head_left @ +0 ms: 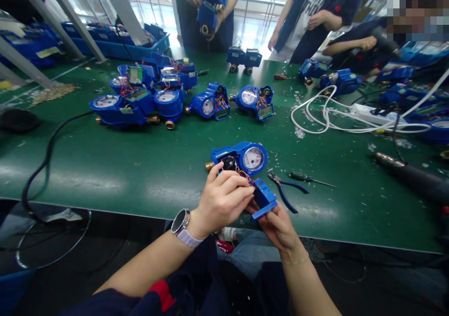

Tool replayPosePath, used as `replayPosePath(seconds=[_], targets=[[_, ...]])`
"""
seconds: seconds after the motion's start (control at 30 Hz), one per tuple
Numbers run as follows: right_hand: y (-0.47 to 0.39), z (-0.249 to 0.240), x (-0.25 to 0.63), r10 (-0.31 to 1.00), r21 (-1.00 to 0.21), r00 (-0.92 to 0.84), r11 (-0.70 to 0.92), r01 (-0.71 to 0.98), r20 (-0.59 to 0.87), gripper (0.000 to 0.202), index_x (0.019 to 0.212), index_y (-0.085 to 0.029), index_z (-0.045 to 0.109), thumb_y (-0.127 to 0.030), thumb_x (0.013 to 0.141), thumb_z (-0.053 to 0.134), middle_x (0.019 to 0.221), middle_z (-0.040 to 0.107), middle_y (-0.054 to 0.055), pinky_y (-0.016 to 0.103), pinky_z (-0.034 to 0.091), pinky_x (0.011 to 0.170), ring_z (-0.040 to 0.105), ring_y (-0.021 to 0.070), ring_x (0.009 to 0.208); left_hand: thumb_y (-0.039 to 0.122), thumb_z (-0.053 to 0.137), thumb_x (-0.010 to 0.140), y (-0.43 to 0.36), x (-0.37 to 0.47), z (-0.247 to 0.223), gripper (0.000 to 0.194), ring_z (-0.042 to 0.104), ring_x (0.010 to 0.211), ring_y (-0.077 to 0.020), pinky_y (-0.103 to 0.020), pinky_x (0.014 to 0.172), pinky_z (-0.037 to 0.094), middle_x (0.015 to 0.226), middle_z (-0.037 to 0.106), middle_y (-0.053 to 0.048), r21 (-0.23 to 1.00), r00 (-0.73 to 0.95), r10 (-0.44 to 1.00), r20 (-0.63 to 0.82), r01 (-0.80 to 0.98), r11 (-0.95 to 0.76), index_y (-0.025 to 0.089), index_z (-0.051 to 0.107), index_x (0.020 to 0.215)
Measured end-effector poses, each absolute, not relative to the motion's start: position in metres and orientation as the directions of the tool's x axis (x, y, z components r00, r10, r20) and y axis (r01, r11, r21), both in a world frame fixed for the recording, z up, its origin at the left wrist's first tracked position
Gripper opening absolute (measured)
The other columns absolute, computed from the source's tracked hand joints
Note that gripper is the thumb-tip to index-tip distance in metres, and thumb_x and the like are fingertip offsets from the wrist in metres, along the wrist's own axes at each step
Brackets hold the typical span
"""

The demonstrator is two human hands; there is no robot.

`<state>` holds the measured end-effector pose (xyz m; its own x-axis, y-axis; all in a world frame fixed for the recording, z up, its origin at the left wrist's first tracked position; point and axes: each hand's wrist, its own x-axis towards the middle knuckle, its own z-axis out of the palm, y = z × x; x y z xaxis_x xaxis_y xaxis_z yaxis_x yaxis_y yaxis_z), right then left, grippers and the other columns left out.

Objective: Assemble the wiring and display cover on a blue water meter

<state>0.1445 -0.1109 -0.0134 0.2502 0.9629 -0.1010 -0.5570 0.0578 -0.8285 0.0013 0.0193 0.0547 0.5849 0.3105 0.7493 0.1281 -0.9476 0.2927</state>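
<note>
A blue water meter with a white round dial lies on the green table in front of me, its side housing uncovered and thin coloured wires showing. My right hand grips a blue plastic cover, tilted just off the table's front edge. My left hand, a watch on its wrist, reaches over the open housing. Its fingers are bent together near the wires and the cover's inner side; what they pinch is hidden. Cutting pliers with blue handles and a screwdriver lie to the right.
More blue meters stand farther back, several clustered at left. A heat gun lies at right, below a white power strip and its looped cable. A black cable crosses the left side. Co-workers stand opposite, one holding a meter.
</note>
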Motion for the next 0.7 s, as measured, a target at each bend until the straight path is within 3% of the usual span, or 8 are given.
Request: replayPosePath(seconds=[0.17,0.37,0.47,0.57,0.63,0.7], targets=[[-0.112,-0.012,0.143,0.977,-0.850,0.196,0.038,-0.526,-0.078,0.054,0.128,-0.030,0.058,-0.041,0.079,0.075,0.132,0.058,0.006,0.050,0.037,0.108,0.056,0.0285,0.118,0.019,0.064,0.084,0.020,-0.001,0.058,0.006,0.063,0.089,-0.0160,-0.042,0.102,0.036,0.085,0.071,0.001,0.438,0.569,0.408,0.714,0.091,-0.894,0.022,0.065,0.079],[-0.126,0.002,0.151,0.951,-0.926,0.256,-0.066,-0.371,-0.171,0.057,0.134,-0.033,0.053,-0.038,0.081,0.073,0.142,0.050,0.005,0.048,0.033,0.112,0.049,0.0266,0.128,0.014,0.063,0.080,0.020,-0.001,0.051,0.010,0.066,0.087,-0.0142,-0.041,0.106,0.035,0.085,0.072,0.002,0.342,0.578,0.322,0.750,0.079,-0.937,0.021,0.059,0.073],[-0.144,0.010,0.177,0.891,-0.962,0.415,-0.077,-0.262,-0.184,0.054,0.131,-0.034,0.055,-0.039,0.081,0.073,0.142,0.049,0.006,0.048,0.038,0.109,0.053,0.0267,0.124,0.012,0.061,0.080,0.020,0.001,0.042,0.011,0.067,0.088,-0.0138,-0.042,0.109,0.033,0.089,0.073,0.003,0.294,0.629,0.274,0.728,0.074,-0.953,0.021,0.058,0.073],[-0.171,0.015,0.227,0.691,-0.989,0.715,0.002,-0.146,-0.105,0.051,0.122,-0.029,0.061,-0.044,0.075,0.075,0.132,0.057,0.009,0.047,0.043,0.104,0.058,0.0262,0.116,0.012,0.060,0.081,0.020,0.001,0.035,0.010,0.067,0.090,-0.0145,-0.042,0.108,0.034,0.095,0.073,0.001,0.261,0.691,0.225,0.687,0.054,-0.964,0.020,0.060,0.076],[-0.194,0.015,0.272,0.428,-1.000,0.904,0.006,-0.003,0.000,0.057,0.116,-0.024,0.064,-0.048,0.066,0.078,0.124,0.061,0.011,0.047,0.045,0.101,0.061,0.0272,0.112,0.012,0.060,0.083,0.021,0.000,0.032,0.009,0.067,0.091,-0.0150,-0.043,0.108,0.035,0.097,0.073,0.000,0.252,0.724,0.195,0.662,0.030,-0.967,0.020,0.060,0.078],[-0.220,0.015,0.320,0.144,-0.986,0.982,-0.093,0.137,0.123,0.066,0.113,-0.018,0.063,-0.051,0.058,0.079,0.122,0.061,0.016,0.048,0.045,0.100,0.061,0.0306,0.111,0.012,0.060,0.084,0.023,-0.001,0.032,0.008,0.067,0.093,-0.0154,-0.043,0.109,0.035,0.098,0.073,-0.001,0.244,0.737,0.171,0.654,0.009,-0.970,0.020,0.061,0.080]])
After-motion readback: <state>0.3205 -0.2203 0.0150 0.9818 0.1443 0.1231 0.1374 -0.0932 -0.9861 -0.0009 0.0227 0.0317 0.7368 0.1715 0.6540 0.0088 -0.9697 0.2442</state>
